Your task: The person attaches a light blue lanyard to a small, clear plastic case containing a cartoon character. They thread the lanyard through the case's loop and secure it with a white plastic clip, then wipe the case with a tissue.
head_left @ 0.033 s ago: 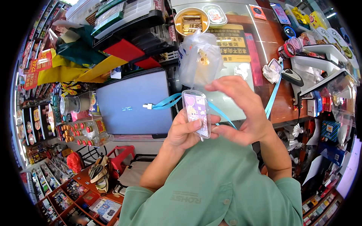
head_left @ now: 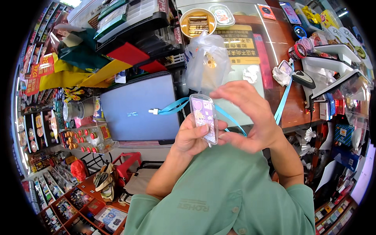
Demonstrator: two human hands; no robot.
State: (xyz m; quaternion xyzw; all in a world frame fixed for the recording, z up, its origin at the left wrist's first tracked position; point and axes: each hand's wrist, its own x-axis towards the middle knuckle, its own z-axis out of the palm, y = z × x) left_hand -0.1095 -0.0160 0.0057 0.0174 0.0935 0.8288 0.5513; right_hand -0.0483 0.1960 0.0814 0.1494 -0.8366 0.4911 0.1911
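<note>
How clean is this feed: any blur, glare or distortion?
Head view: right hand looks softly blurred, card holder sharper; head view: a pale light streak crosses the brown counter; head view: shelves at far left bend along the dark rim.

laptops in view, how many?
1: the closed blue laptop, beyond and to the left of the left hand, which holds the card case. Others could be hidden in the clutter.

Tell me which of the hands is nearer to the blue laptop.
Left. The left hand is just right of the blue laptop, gripping the card holder; the right hand is farther right.
</note>
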